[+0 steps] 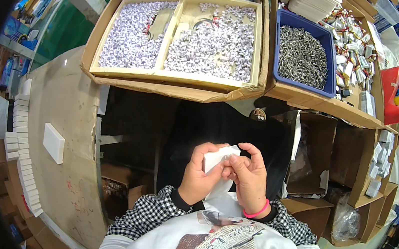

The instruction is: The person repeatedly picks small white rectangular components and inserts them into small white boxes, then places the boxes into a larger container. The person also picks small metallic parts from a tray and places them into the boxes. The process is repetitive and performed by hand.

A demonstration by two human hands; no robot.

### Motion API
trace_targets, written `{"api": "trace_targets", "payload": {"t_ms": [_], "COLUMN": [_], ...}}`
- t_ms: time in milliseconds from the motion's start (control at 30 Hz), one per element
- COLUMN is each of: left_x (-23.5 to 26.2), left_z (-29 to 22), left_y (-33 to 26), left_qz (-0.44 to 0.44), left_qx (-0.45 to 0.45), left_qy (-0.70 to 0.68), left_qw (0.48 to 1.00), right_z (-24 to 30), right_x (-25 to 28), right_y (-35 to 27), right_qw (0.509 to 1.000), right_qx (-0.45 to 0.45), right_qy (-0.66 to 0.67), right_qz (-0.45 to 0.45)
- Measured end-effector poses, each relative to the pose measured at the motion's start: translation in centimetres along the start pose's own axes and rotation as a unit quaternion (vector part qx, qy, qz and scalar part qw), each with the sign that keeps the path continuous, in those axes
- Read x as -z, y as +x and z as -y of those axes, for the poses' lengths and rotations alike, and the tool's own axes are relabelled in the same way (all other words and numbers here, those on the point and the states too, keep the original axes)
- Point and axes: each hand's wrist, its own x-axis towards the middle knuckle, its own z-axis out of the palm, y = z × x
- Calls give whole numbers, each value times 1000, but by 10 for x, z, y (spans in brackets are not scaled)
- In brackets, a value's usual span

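Observation:
Above my lap, my left hand [199,175] is closed around a flat white piece [215,159] with straight edges. Its thumb lies along the near side of the piece. My right hand [248,181] meets it from the right, thumb and forefinger pinched together at the edge of the white piece. Whatever the pinch holds is hidden by the fingers. Below both hands, white material [221,190] shows; whether it belongs to the piece I cannot tell.
Ahead stands a divided tray [165,44] of small white parts. Beside it, a blue bin [274,59] holds small metal parts, with wired white parts [351,64] further right. A white block [54,143] and a row of white boxes [25,167] lie on the left table [58,181].

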Motion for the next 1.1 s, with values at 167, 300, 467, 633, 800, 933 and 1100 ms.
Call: {"api": "trace_targets", "payload": {"t_ms": [167, 300, 467, 633, 800, 933, 1100], "left_x": [-1, 0, 4, 1, 4, 7, 6], "left_z": [-6, -10, -11, -6, -1, -2, -13], "left_y": [1, 2, 6, 3, 0, 3, 5], "left_qz": [-1, 11, 51, 29, 30, -1, -41], "left_qx": [-15, -24, -33, -24, 4, 36, 82], "left_qy": [22, 52, 78, 83, 37, -17, 75], "left_qw": [1000, 998, 995, 996, 999, 999, 993], "right_z": [-1, 1, 3, 3, 10, 5, -1], "right_x": [-4, -5, -4, -2, 9, 16, 30], "right_y": [1, 1, 2, 5, 5, 0, -1], "right_qw": [1000, 1000, 1000, 998, 978, 935, 835], "right_qx": [21, 17, 4, -15, -88, -84, 93], "right_qy": [-2, -11, -23, -58, -192, -344, -540], "right_qz": [-5, -10, -21, -35, -8, 3, 49]}}
